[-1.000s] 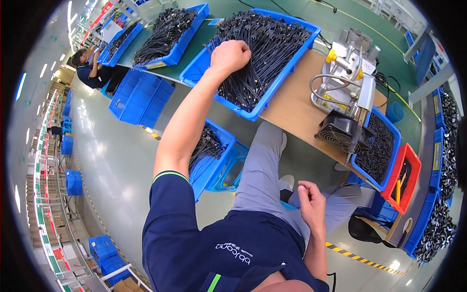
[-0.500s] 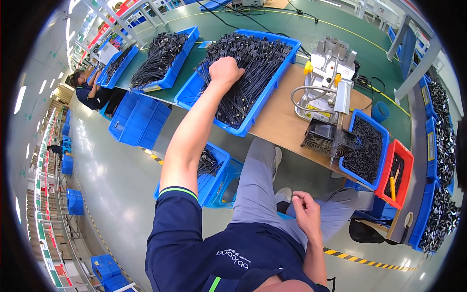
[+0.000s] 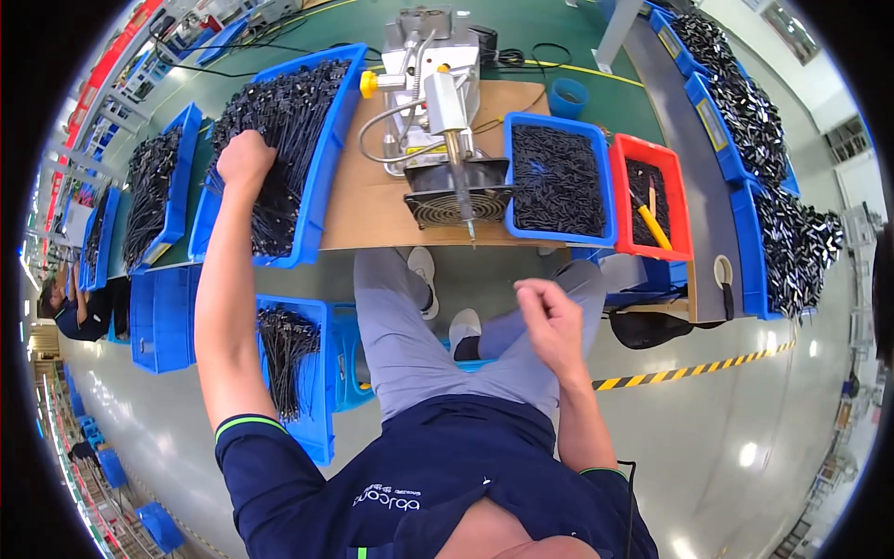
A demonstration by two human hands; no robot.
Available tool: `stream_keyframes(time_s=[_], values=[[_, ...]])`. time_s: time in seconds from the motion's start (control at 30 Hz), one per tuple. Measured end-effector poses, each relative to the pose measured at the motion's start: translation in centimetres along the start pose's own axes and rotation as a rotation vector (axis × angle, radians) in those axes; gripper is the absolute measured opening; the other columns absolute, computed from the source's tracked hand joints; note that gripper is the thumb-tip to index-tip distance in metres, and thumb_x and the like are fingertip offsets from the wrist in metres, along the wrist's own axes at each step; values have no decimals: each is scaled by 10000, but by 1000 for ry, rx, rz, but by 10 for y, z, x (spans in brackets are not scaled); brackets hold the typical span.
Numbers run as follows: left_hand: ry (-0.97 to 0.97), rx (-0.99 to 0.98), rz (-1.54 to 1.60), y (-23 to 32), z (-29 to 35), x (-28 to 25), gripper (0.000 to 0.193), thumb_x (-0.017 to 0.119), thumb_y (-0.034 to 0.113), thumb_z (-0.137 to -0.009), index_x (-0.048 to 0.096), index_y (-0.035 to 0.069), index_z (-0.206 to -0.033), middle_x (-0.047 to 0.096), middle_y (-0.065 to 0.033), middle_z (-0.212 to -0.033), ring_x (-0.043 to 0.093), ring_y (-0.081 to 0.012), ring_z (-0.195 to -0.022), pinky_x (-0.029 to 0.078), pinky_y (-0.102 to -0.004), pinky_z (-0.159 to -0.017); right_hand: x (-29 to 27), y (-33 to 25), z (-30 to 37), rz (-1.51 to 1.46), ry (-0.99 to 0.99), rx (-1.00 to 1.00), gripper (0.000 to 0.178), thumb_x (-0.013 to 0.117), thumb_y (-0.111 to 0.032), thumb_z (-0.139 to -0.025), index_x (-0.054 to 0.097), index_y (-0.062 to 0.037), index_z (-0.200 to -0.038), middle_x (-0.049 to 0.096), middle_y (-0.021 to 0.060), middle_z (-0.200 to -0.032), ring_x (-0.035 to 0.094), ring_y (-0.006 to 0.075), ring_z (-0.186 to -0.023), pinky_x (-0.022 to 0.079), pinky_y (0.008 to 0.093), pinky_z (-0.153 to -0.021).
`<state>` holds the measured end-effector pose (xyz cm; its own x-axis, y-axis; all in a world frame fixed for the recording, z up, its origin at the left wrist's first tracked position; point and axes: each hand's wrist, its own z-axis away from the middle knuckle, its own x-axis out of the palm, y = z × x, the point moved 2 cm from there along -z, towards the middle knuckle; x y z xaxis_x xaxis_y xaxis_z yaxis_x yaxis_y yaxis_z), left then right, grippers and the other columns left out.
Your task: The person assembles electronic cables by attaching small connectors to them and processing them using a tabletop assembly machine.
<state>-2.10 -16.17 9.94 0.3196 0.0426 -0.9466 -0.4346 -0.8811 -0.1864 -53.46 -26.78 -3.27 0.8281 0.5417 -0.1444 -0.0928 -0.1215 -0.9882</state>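
My left hand (image 3: 246,162) is curled into a fist over the large blue bin (image 3: 321,200) of black cables (image 3: 284,149) at the left. Its fingertips are turned away, so what they grip does not show. In front of my lap I hold up my right hand (image 3: 553,328), thumb and forefinger pressed together. A tiny dark spot shows at those fingertips, too small to name. Between the two hands, on a brown board (image 3: 349,210), stands a bench machine (image 3: 438,112) with a metal nozzle and a black fan (image 3: 456,194) at its front.
Right of the machine sit a blue tray (image 3: 559,239) of small black tubes and a red tray (image 3: 684,224) with a yellow-handled tool (image 3: 655,228). Blue bins (image 3: 756,252) of black pieces line the far right. Another cable bin (image 3: 317,410) is below my left arm.
My view has swung to the right, so the bench appears shifted left. My left hand stays over the cable bin. My right hand has risen a little from my lap, fingers still curled.
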Motion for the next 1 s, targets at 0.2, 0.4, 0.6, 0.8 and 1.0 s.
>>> stream_keyframes(time_s=[0.2, 0.4, 0.6, 0.8, 1.0], values=[[-84, -131, 36, -6, -4, -9, 414, 706, 340, -847, 792, 48, -1129, 754, -225, -1203, 728, -390, -1148, 589, -484, -971, -40, -52, -58, 442, 248, -364, 168, 704, -127, -992, 731, 20, -1069, 711, 177, -883, 683, 325, -765, 538, 405, -710], [-36, -146, 248, -20, 1, -26, 517, 732, 436, -791, 795, 20, -1093, 778, -217, -1103, 753, -383, -1062, 594, -467, -941, -33, -51, -93, 964, 178, -284, 390, 704, -327, -985, 719, 14, -1173, 680, 214, -1095, 702, 426, -958, 575, 502, -824], [230, 67, 1141, -47, 41, -82, 243, 786, 237, -899, 683, 33, -817, 708, -25, -700, 673, -93, -644, 549, -261, -636, -18, -56, -106, 1000, 123, -283, 322, 698, -297, -974, 752, -19, -1128, 698, 168, -1070, 701, 392, -975, 561, 476, -841], [316, 361, 1341, -31, 128, -164, 196, 822, 121, -931, 668, 29, -1009, 680, 15, -840, 614, -34, -755, 509, -211, -663, -17, -51, -116, 977, 126, -328, 193, 653, -198, -975, 750, -41, -1031, 705, 156, -1055, 699, 399, -925, 557, 488, -802], [54, 561, 1294, -23, 215, -161, 182, 825, 75, -911, 691, 6, -1013, 680, 5, -896, 594, -57, -778, 510, -231, -702, -11, -58, -117, 918, 199, -375, 199, 640, -225, -1007, 761, -72, -1045, 706, 148, -1022, 698, 393, -907, 556, 481, -785]])
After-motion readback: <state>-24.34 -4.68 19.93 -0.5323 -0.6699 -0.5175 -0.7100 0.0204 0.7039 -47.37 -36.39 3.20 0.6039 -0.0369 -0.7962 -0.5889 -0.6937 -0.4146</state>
